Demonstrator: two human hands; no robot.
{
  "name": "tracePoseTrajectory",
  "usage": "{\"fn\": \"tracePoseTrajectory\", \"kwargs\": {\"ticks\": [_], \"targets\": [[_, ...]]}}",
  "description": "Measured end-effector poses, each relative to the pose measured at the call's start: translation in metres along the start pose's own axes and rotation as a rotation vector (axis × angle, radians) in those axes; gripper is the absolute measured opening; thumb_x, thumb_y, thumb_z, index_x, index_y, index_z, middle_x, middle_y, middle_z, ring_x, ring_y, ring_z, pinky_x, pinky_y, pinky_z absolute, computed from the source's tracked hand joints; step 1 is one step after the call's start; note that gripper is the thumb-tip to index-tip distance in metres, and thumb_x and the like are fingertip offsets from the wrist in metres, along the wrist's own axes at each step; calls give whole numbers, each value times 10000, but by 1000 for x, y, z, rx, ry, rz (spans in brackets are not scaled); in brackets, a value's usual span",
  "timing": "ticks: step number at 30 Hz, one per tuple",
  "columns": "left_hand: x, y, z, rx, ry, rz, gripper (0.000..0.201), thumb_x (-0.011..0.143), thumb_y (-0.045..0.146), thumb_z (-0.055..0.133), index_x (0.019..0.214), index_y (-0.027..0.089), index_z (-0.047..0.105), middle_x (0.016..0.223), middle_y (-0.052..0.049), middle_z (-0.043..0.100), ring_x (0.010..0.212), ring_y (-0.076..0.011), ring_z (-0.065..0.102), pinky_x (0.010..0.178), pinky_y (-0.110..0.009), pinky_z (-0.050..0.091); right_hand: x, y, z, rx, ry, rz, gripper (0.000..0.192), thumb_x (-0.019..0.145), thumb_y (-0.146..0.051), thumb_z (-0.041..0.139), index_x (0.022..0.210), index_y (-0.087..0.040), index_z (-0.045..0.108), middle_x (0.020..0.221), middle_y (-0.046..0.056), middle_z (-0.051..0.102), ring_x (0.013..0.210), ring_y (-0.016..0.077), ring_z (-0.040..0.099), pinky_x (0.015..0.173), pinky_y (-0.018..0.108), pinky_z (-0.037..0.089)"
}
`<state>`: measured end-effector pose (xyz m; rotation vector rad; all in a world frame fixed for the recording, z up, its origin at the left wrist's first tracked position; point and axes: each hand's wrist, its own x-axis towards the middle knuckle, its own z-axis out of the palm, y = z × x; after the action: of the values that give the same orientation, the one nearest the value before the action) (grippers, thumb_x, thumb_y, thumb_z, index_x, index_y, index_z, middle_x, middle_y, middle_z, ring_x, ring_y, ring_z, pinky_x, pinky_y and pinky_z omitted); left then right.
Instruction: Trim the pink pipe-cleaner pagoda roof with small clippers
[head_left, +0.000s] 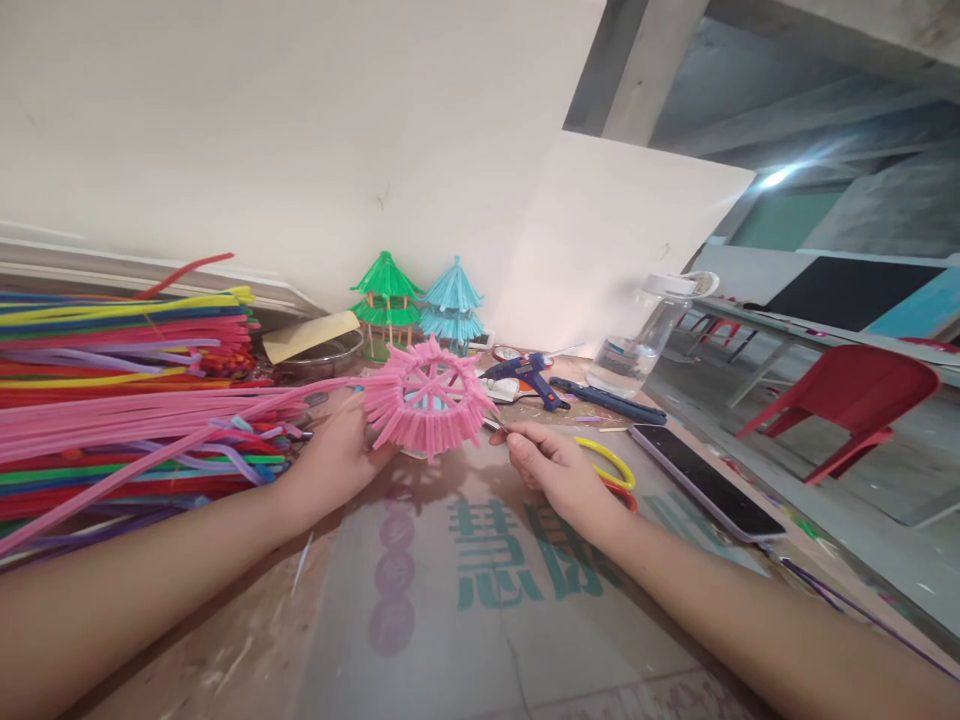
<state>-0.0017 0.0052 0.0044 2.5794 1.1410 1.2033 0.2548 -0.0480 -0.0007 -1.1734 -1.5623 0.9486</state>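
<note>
My left hand (341,455) is closed on the near left side of a round pink pipe-cleaner piece (390,420), a ring with spokes and a fringe of short strips hanging all round. A long pink pipe cleaner runs leftward from its rim. At the right side of the ring, my right hand (551,465) has its fingertips pinched on a thin dark pointed thing (498,424); its kind is hard to make out. Scissors with yellow and orange handles (616,462) show just behind that hand, their blades hidden.
Bundles of coloured pipe cleaners (112,420) fill the left. Behind stand a green pagoda model (386,280), a blue one (454,290) and a metal bowl (322,355). Rightward are a glue gun (529,375), a dark-handled tool (611,402), a clear jar (626,345) and a phone (705,480).
</note>
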Motion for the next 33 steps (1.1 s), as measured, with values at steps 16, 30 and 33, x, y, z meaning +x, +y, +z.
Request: {"fn": "tracePoseTrajectory", "kwargs": {"ticks": [16, 30, 33], "targets": [[3, 6, -2, -41, 4, 55, 225, 868, 256, 528, 1031, 212, 677, 1109, -99, 722, 1082, -325, 651, 984, -513, 496, -1, 2, -2, 20, 14, -3, 540, 805, -684, 609, 902, -157, 673, 571, -68, 324, 511, 109, 257, 469, 262, 188], [2, 4, -1, -30, -2, 30, 200, 875, 261, 532, 1014, 227, 672, 1088, -86, 726, 1078, -314, 652, 1025, -523, 483, 0, 1, -1, 8, 10, -8, 537, 787, -684, 620, 911, -165, 683, 582, -66, 309, 520, 116, 257, 485, 269, 196], [2, 5, -1, -36, -2, 35, 198, 882, 267, 522, 1005, 218, 668, 1105, -96, 720, 1120, -331, 641, 1012, -522, 491, 0, 1, -1, -14, 21, -14, 532, 802, -678, 601, 892, -160, 682, 581, -61, 326, 519, 117, 270, 487, 268, 204]]}}
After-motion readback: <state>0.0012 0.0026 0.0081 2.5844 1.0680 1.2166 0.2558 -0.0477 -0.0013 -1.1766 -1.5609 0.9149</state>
